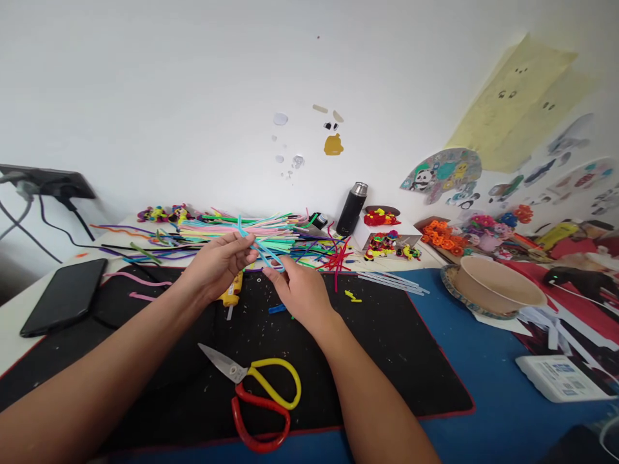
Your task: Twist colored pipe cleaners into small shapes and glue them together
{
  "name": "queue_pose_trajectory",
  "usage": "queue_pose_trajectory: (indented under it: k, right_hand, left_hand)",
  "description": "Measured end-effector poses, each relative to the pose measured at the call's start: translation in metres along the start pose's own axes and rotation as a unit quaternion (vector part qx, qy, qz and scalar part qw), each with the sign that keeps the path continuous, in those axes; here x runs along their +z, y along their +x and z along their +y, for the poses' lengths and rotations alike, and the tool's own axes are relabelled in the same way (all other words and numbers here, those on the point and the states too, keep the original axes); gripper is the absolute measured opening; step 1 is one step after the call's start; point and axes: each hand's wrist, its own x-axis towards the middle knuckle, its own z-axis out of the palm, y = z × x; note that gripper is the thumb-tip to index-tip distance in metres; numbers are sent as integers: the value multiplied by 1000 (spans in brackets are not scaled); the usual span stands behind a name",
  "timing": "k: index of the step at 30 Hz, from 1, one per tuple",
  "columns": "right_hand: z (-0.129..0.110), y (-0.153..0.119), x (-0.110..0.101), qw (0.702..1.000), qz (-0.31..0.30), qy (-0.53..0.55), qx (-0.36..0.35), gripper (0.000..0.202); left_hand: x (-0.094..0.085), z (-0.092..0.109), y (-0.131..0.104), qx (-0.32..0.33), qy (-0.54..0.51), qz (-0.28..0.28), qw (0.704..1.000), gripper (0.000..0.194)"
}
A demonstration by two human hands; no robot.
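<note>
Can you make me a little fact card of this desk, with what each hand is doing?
left hand: pinching a light blue pipe cleaner
right hand: holding its other part
on black mat: scissors, red and yellow handles
behind hands: pile of colorful pipe cleaners, black bottle
far left: black phone
far right: round bowl

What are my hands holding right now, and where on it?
A light-blue pipe cleaner piece: the left hand pinches its upper-left part, the right hand the looped lower-right end.
</note>
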Motion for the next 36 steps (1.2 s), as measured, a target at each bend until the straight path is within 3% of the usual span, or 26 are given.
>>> queue_pose_trajectory:
  k: [10,20,26,36]
  right_hand:
    - [1,3,5,998,-26,-56,11,43]
    - [4,4,8,998,-54,7,19,36]
    - [5,2,8,988,-80,130,34,36]
    - [7,0,17,930,-143,331,73,40]
  left_hand:
    - [-5,-7,5,-3,-7,1,1000,25]
    - [-8,-4,5,-14,14,-16,1000,24]
    - [-14,0,9,-8,4,-32,999,32]
    - [-26,13,18,54,-9,-40,998,39]
